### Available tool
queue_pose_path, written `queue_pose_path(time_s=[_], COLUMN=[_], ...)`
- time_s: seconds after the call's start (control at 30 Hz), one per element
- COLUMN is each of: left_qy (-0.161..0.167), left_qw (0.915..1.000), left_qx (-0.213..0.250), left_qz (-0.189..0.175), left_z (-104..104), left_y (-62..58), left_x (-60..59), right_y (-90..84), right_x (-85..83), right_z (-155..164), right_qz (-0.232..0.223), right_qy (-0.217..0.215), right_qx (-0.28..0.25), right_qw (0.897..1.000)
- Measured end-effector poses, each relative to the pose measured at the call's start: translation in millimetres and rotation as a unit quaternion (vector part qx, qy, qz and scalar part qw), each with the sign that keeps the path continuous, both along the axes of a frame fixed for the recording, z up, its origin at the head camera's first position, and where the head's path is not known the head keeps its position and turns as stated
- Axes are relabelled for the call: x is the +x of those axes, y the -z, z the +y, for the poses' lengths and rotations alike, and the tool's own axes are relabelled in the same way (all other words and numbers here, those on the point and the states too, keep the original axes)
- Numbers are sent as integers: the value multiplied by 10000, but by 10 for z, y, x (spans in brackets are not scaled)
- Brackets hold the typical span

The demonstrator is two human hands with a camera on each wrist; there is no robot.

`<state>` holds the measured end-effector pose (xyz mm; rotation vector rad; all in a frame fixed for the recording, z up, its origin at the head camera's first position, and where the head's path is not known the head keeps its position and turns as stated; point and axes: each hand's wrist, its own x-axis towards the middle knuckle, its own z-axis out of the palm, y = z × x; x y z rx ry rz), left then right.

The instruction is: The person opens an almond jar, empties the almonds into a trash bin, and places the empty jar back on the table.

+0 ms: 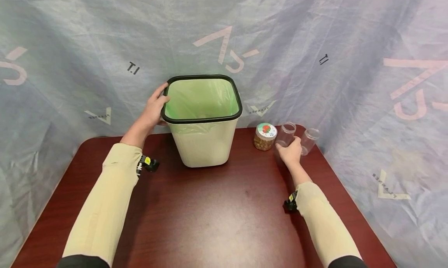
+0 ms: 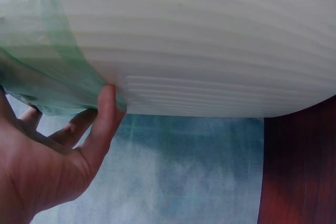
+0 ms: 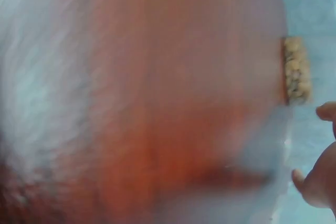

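Observation:
A cream waste bin with a black rim and a green liner stands at the back middle of the dark red table. My left hand grips its left rim. In the left wrist view the thumb presses the bin wall beside the liner. My right hand holds a clear lidless jar at the back right. The right wrist view is blurred and shows only fingertips.
A lidded jar of nuts stands left of the held jar and also appears in the right wrist view as the nut jar. A second clear jar stands to the right. A grey-blue printed sheet hangs behind the table.

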<state>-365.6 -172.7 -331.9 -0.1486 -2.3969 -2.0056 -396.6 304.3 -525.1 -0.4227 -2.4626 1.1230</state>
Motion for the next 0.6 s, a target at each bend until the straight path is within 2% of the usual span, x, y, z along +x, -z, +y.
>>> queue_pose_path(time_s=[0.13,0.23,0.4,0.5,0.6], left_qy=[-81,-78,-48,-89,-89], left_qw=[10000,10000,10000,9999,9999], left_qx=[-5,-51,-64,-15,-39], left_qz=[-25,-5,36,45,38], left_z=[-14,-13,-4,-15,-15], left_y=[9,11,13,20,25], left_x=[-6,-14,-13,-10,-13], right_y=[-99,-143,-182,-203,-201], right_x=[24,71,172,226,266], right_z=[-51,-100,-235,-349,-449], right_qz=[-105,-127,290,491,504], right_qy=[97,348,746,463,105], right_qx=[-161,-467,-964,-1114,-1181], right_qw=[9998,9982,9921,9915,9917])
